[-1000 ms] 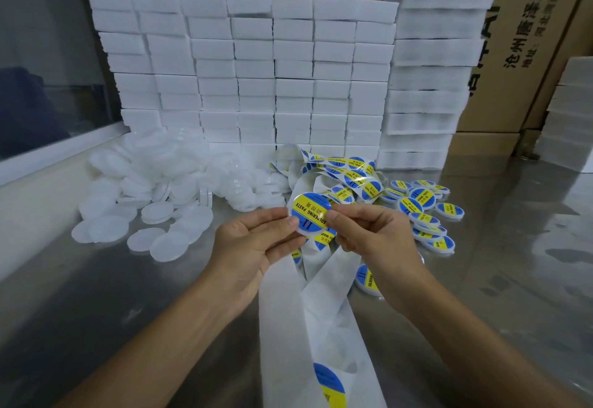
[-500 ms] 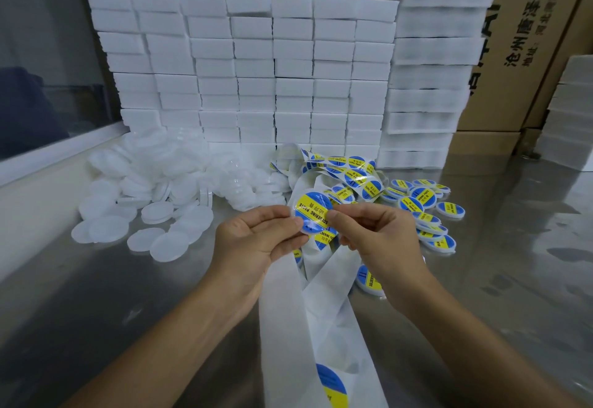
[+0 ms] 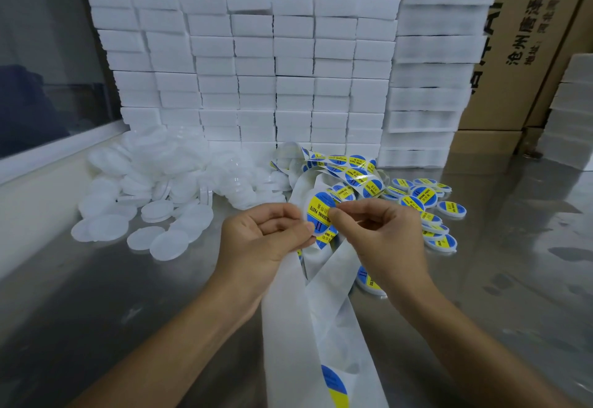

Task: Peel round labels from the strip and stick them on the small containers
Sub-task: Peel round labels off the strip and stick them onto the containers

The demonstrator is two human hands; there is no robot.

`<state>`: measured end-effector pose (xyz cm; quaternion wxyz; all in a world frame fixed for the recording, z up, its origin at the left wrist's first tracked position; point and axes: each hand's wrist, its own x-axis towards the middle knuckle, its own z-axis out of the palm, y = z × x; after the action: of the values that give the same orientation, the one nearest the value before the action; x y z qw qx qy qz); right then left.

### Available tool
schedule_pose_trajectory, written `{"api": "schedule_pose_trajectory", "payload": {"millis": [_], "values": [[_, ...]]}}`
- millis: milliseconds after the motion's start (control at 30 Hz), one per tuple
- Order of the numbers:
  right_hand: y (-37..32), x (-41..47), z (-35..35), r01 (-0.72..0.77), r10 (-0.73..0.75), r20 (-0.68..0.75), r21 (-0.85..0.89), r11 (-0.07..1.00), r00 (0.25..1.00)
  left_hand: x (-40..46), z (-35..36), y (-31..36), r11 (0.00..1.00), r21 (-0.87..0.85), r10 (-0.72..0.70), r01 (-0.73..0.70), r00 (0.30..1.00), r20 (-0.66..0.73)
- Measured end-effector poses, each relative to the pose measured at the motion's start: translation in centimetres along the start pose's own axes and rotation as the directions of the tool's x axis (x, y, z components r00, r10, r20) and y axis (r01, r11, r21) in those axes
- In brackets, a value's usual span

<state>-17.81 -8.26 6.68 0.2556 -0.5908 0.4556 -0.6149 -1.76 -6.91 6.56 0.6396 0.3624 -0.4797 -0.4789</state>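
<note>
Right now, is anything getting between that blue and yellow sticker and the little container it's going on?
Nothing visible. The left hand holds the small container, and the right hand presses the round label onto its face. Only the fingertips overlap the label.

Both forearms bare, entering from bottom edge, converging toward frame centre. Left hand (image 3: 266, 237) palm turned inward, fingers curled, thumb and fingertips closed in pinch at right side of hand. Right hand (image 3: 382, 231) back of hand facing camera, wrist bent, index finger and thumb tips pinched together, pointing left. Both grips meet almost tip to tip, raised above counter (image 3: 96, 295).
</note>
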Motion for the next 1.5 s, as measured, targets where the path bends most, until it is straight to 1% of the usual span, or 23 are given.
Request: {"api": "schedule_pose_trajectory", "payload": {"millis": [100,167,200,233,333,400,467,533,600,700,767,833,933,1000,1067,1167,1267,1333,1400,1500], "values": [[0.2,0.0,-0.1,-0.02,0.02,-0.018,0.0,1.0,1.0,0.0,0.1,0.1,0.999,-0.045,-0.017,0.019,0.999,0.03],[0.4,0.1,-0.2,-0.005,0.003,-0.026,-0.077,0.997,1.0,0.0,0.1,0.1,0.997,-0.078,-0.024,0.028,0.998,0.054],[0.5,0.1,-0.1,0.0,-0.001,-0.014,-0.113,0.994,1.0,0.0,0.1,0.0,0.995,-0.09,-0.027,0.032,0.998,0.063],[0.5,0.0,-0.1,-0.004,0.006,0.015,-0.113,0.994,1.0,0.0,0.1,-0.1,0.994,-0.104,-0.034,0.041,0.997,0.073],[0.5,-0.3,0.2,-0.009,0.008,0.15,0.008,1.0,0.989,0.1,-0.1,-0.1,0.989,-0.132,-0.048,0.061,0.994,0.101],[0.2,-0.5,0.4,0.004,-0.011,0.179,0.044,0.999,0.984,0.1,0.0,0.0,0.99,-0.127,-0.036,0.055,0.988,0.148],[0.1,-0.6,0.5,0.019,-0.03,0.159,0.071,0.997,0.987,0.0,0.1,0.0,0.995,-0.094,-0.013,0.033,0.977,0.213],[0.0,-0.5,0.6,0.013,-0.02,0.097,0.072,0.997,0.995,-0.3,0.2,-0.1,1.0,-0.024,0.009,-0.003,0.965,0.263],[0.0,-0.4,0.4,0.002,-0.005,0.042,0.081,0.997,0.999,-0.4,0.2,-0.1,1.0,0.024,0.003,-0.01,0.958,0.287],[-0.1,-0.2,0.2,0.014,-0.018,0.035,0.097,0.995,0.999,-0.4,0.0,0.2,0.999,0.052,-0.009,-0.008,0.948,0.319],[-0.2,-0.4,0.3,0.021,-0.028,0.048,0.132,0.991,0.998,-0.3,0.0,0.1,0.999,0.051,-0.006,-0.011,0.95,0.312],[-0.3,-0.6,0.5,-0.012,-0.006,0.099,0.175,0.984,0.995,-0.3,0.1,0.0,1.0,0.013,0.005,-0.008,0.963,0.268],[-0.4,-0.6,0.6,-0.135,0.061,0.268,0.27,0.953,0.962,-0.3,0.0,0.1,0.999,-0.038,0.034,-0.025,0.964,0.263],[-0.4,-0.4,0.3,-0.182,0.068,0.346,0.308,0.934,0.936,-0.1,-0.1,0.2,0.998,-0.066,0.014,0.002,0.968,0.25],[-0.3,-0.1,-0.1,-0.198,0.061,0.375,0.338,0.92,0.925,0.2,-0.3,0.0,0.994,-0.095,-0.037,0.058,0.977,0.21],[-0.4,-0.1,-0.2,-0.18,0.054,0.341,0.349,0.92,0.939,0.4,-0.6,-0.1,0.987,-0.099,-0.103,0.125,0.973,0.206],[-0.3,-0.4,0.0,-0.166,0.103,0.215,0.3,0.94,0.971,0.0,-0.4,-0.2,0.993,-0.012,-0.108,0.117,0.947,0.302],[-0.5,-0.4,0.1,-0.183,0.143,0.16,0.275,0.944,0.977,-0.2,-0.2,-0.2,0.994,0.048,-0.111,0.1,0.932,0.345],[-0.6,-0.3,0.1,-0.195,0.153,0.178,0.253,0.948,0.972,-0.1,-0.5,-0.2,0.993,0.063,-0.114,0.098,0.93,0.348],[-0.4,-0.1,0.0,-0.182,0.116,0.244,0.267,0.946,0.963,0.3,-0.8,-0.1,0.996,0.016,-0.088,0.087,0.944,0.318]]}}
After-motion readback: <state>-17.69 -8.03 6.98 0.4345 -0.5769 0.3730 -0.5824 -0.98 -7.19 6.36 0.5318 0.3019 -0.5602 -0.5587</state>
